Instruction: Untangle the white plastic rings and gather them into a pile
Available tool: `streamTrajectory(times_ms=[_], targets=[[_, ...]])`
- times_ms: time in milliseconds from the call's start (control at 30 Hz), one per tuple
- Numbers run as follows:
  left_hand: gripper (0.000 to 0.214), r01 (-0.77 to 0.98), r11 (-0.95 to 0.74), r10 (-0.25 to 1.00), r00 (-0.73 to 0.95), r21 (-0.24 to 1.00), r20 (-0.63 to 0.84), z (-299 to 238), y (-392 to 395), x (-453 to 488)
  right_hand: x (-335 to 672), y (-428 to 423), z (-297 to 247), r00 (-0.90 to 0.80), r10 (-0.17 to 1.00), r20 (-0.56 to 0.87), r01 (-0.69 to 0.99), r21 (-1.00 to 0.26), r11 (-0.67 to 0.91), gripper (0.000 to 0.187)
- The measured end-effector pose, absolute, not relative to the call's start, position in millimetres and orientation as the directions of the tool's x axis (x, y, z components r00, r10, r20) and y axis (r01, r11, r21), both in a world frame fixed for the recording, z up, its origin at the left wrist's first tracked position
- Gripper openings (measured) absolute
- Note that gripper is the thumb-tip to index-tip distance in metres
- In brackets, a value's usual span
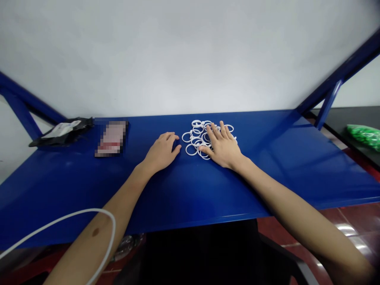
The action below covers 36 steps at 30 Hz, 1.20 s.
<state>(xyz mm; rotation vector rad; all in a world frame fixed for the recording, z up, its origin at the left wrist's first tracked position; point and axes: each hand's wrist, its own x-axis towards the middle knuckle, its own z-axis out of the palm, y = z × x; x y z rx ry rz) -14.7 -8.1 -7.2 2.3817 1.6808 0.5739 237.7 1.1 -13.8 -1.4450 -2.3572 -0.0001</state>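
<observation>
A loose, overlapping pile of thin white rings (191,149) lies on the blue table (190,190). Small knobs show on some of the rings. My right hand (223,147) rests palm down over the right part of the pile, fingers spread, and hides several rings beneath it. Just left of the pile, my left hand (163,149) lies on the tabletop with its fingers loosely bent and the thumb apart. A small gap separates it from the nearest ring, and nothing shows in its grasp.
A blurred-out flat rectangular item (112,137) and a black plastic package (63,132) lie at the left. A white cable (74,213) loops over my left forearm. Blue braces (328,105) flank the table. A bag of green things (365,136) sits on a dark surface at the right.
</observation>
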Motion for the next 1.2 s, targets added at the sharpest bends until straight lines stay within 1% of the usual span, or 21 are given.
streamTrajectory(times_ms=[67, 133, 200, 267, 367, 433, 500, 600, 667, 733, 833, 933, 1100, 1200], targets=[[0.03, 0.868, -0.349, 0.934, 0.292, 0.354, 0.207, -6.7, -8.4, -15.2, 239.8, 1.9, -10.4, -0.388, 0.857, 0.338, 0.858, -0.208, 0.47, 0.087], [0.031, 0.87, -0.348, 0.935, 0.294, 0.35, 0.2, -6.0, -8.5, -15.6, 245.2, 4.3, -4.8, -0.34, 0.852, 0.398, 0.859, -0.237, 0.454, 0.083], [0.031, 0.873, -0.343, 0.937, 0.293, 0.346, 0.19, -5.7, -8.1, -16.2, 253.7, 8.3, 1.7, -0.249, 0.846, 0.471, 0.862, -0.29, 0.415, 0.08], [0.031, 0.877, -0.336, 0.94, 0.287, 0.343, 0.185, -6.1, -7.1, -16.9, 263.7, 13.7, 7.0, -0.124, 0.85, 0.511, 0.862, -0.369, 0.348, 0.08], [0.033, 0.88, -0.332, 0.94, 0.28, 0.34, 0.194, -8.0, -4.8, -19.0, 277.6, 23.2, 10.0, 0.039, 0.876, 0.481, 0.851, -0.475, 0.223, 0.081], [0.034, 0.881, -0.331, 0.939, 0.275, 0.337, 0.205, -9.5, -2.9, -21.4, 285.3, 29.6, 8.9, 0.093, 0.893, 0.44, 0.852, -0.5, 0.158, 0.08], [0.034, 0.885, -0.324, 0.94, 0.264, 0.333, 0.214, -11.1, -0.6, -24.8, 292.5, 35.4, 6.5, 0.087, 0.911, 0.403, 0.866, -0.482, 0.131, 0.079], [0.035, 0.904, -0.295, 0.945, 0.226, 0.311, 0.238, -14.1, 3.8, -31.5, 302.7, 41.1, 3.2, 0.035, 0.93, 0.365, 0.926, -0.362, 0.107, 0.077], [0.035, 0.924, -0.255, 0.948, 0.182, 0.284, 0.26, -16.0, 7.1, -36.4, 307.8, 42.2, 2.4, 0.059, 0.939, 0.338, 0.959, -0.279, 0.04, 0.073], [0.036, 0.944, -0.2, 0.955, 0.127, 0.264, 0.268, -17.0, 9.9, -40.8, 310.3, 41.4, 2.5, 0.101, 0.947, 0.305, 0.971, -0.236, -0.027, 0.065], [0.038, 0.955, -0.145, 0.966, 0.08, 0.261, 0.244, -16.6, 11.9, -44.9, 309.7, 39.1, 3.1, 0.108, 0.957, 0.268, 0.977, -0.209, -0.052, 0.052], [0.039, 0.955, -0.144, 0.971, 0.086, 0.258, 0.224, -14.7, 11.5, -46.1, 307.2, 37.7, 2.3, 0.11, 0.96, 0.256, 0.977, -0.203, -0.058, 0.045], [0.042, 0.964, -0.131, 0.975, 0.084, 0.231, 0.205, -12.6, 10.4, -46.5, 304.5, 36.8, 2.8, 0.125, 0.96, 0.25, 0.973, -0.219, -0.07, 0.043], [0.042, 0.967, -0.135, 0.974, 0.089, 0.218, 0.206, -12.1, 10.3, -46.3, 303.1, 33.5, 10.2, 0.136, 0.941, 0.31, 0.975, -0.208, -0.072, 0.046]])
